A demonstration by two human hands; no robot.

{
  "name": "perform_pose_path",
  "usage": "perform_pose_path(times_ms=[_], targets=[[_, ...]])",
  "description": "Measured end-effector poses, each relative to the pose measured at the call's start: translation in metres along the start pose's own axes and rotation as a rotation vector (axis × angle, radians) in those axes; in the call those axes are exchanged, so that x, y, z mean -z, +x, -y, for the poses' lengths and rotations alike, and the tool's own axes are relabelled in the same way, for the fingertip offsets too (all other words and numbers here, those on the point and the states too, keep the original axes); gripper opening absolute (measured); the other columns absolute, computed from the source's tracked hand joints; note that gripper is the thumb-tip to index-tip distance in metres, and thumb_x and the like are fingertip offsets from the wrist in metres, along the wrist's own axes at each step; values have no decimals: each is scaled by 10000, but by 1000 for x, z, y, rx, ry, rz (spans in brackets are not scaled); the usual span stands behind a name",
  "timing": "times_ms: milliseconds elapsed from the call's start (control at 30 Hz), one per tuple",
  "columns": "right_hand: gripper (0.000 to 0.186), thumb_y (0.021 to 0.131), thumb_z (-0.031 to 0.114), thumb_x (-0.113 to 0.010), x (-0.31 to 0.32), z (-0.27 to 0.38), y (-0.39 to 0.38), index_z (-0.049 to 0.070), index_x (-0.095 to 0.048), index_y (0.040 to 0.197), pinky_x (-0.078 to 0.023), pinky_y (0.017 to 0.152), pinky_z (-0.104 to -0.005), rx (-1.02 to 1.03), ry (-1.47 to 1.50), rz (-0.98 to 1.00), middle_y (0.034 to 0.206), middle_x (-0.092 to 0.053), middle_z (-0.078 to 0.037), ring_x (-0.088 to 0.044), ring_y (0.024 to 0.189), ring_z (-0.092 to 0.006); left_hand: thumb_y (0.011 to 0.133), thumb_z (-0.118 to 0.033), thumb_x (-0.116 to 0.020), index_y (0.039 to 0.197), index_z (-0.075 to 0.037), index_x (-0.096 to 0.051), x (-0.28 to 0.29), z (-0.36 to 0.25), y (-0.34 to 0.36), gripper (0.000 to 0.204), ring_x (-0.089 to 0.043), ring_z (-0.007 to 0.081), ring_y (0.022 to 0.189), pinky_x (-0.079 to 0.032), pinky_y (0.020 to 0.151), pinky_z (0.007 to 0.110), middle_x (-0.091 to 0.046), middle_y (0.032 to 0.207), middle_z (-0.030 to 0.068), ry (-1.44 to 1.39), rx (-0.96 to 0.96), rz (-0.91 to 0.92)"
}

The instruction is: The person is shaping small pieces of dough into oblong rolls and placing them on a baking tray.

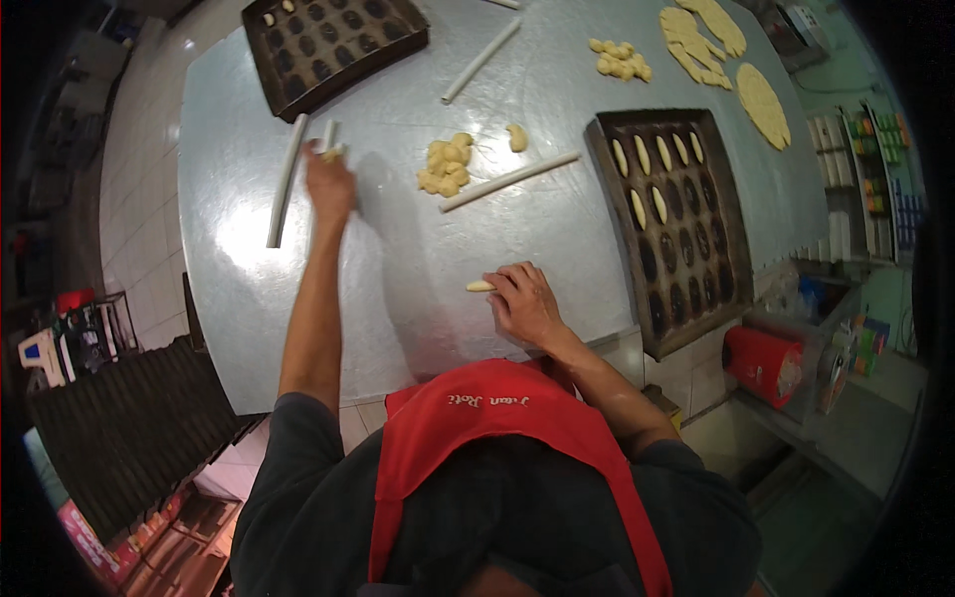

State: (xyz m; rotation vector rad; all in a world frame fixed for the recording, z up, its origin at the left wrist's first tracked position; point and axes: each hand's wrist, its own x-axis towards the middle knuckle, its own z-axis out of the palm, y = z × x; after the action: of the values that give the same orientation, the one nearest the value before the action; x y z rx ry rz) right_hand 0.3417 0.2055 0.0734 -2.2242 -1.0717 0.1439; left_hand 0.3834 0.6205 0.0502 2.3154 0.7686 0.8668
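"Silvery bench [398, 338], broad and glossy. Any hazard on show?"

"Possibly, at the dark moulded tray [698, 320] to the right: near end seemingly past the bench's edge, so liable to tip if bumped by the right forearm [612, 378]. Also at the long pale rod [509, 181], loose on a smooth surface and liable to roll if brushed."

"And by way of grip?"

"Left grip [330, 184] at full stretch, bunched, too blurred to tell how tightly or around what. Right grip [525, 301] near the bench's close edge, almost closed, seemingly on one end of a dough roll [479, 286]. Likely to dent or bend under too hard a pinch."

"And in looks?"

"Slim, pale yellow, smooth, tapered at the free end; pointing leftward, roughly level, well apart from the tray."
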Motion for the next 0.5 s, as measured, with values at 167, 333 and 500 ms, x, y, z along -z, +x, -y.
perform_pose_path(times_ms=[167,333,500], targets=[[189,911,107,-807,36,-47,37,66,-758,1089,-566,859,-402,-41,103,-266,1063,-715,-95,-689,999,-272,943,-112,-834,1137,5,-722,53,19,-48,252,-675,285,1103,-611,857,386,-646,1234,167,36,-188,44],[240,967,154,-817,174,-136,61,40,-712,1150,-572,773,-339,-395,443,-942,1011,-755,-109,-706,822,-203,997,-197,-828,1218,7,-694,87,-47,-126,330,-624,115,922,-511,844,280,-686,1000,23,-261,366,292],[326,947,128,-815,185,-255,16,33,-679,1228,-583,845,-416,-518,-130,-776,1121,-720,-175,-708,941,-332,986,-189,-831,1100,-20,-715,85,-29,-180,234,-632,98,902,-513,833,260,-717,1000,16,-350,458,370]])
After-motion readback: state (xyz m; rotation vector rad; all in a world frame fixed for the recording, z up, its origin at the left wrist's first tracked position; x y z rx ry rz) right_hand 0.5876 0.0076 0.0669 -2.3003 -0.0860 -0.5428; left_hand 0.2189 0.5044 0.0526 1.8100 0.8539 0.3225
